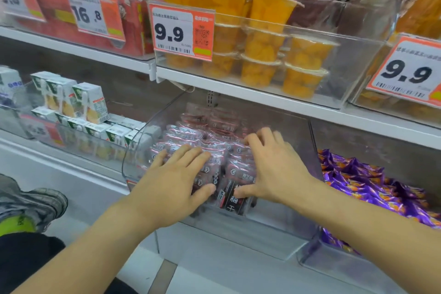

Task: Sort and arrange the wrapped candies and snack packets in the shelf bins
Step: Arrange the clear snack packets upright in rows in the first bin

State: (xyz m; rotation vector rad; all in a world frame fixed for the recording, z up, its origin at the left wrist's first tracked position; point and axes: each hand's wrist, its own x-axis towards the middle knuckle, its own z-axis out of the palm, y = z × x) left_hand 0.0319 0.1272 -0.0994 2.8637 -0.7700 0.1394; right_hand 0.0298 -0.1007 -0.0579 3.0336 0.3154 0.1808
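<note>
A clear plastic bin (238,234) on the lower shelf holds several dark red wrapped snack packets (214,126) standing in rows. My left hand (176,179) lies flat on the left rows, fingers straight and spread. My right hand (274,162) rests on the right rows, fingers slightly bent over the packet tops, its thumb against a black-labelled front packet (232,200). Neither hand visibly grips a packet. The bin to the right is filled with purple wrapped candies (362,179).
Left of the bin stand small white drink cartons (88,105) in a clear bin. The shelf above carries orange fruit cups (267,55) behind a 9.9 price tag (182,31). A shoe (31,200) shows at lower left on the floor.
</note>
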